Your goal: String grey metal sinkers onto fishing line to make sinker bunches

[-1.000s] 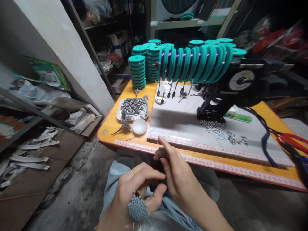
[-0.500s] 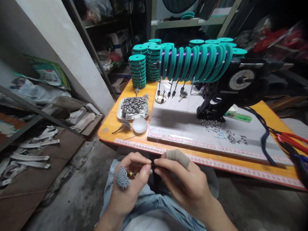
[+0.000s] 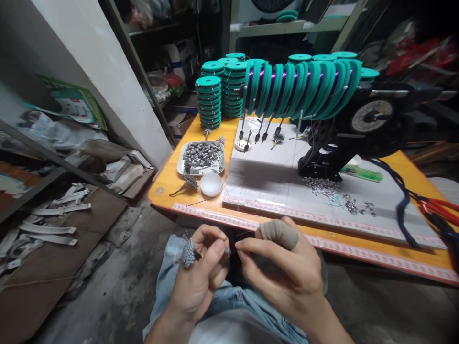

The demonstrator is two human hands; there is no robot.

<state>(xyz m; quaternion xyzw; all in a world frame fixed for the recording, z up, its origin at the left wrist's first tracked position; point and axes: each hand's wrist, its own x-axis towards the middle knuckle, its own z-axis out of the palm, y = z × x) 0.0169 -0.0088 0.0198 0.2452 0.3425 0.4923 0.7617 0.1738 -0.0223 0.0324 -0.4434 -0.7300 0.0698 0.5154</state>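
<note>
A cluster of small grey-blue beads (image 3: 188, 253) on thin stems lies against my left hand (image 3: 201, 274), whose fingers are closed round the stems. A small grey-blue tip shows by that hand's fingertips. My right hand (image 3: 287, 270) is pinched at thumb and forefinger, a short gap from my left; whatever it grips is too small to make out. One of its fingers wears a beige cloth wrap (image 3: 279, 234). Both hands are above my lap, in front of the table's edge.
On the orange table (image 3: 165, 184) are a tray of grey cylinders (image 3: 201, 157), a white round dish (image 3: 211, 185), a black machine holding green spools (image 3: 301, 91), stacked spools (image 3: 208, 102), loose silver pieces (image 3: 322, 187) and red-handled pliers (image 3: 439, 210).
My hands have moved apart at the fingertips, the right shifting rightward. The bead cluster has turned and risen slightly, and a small grey-blue tip now shows at my left fingertips. The view has shifted a little.
</note>
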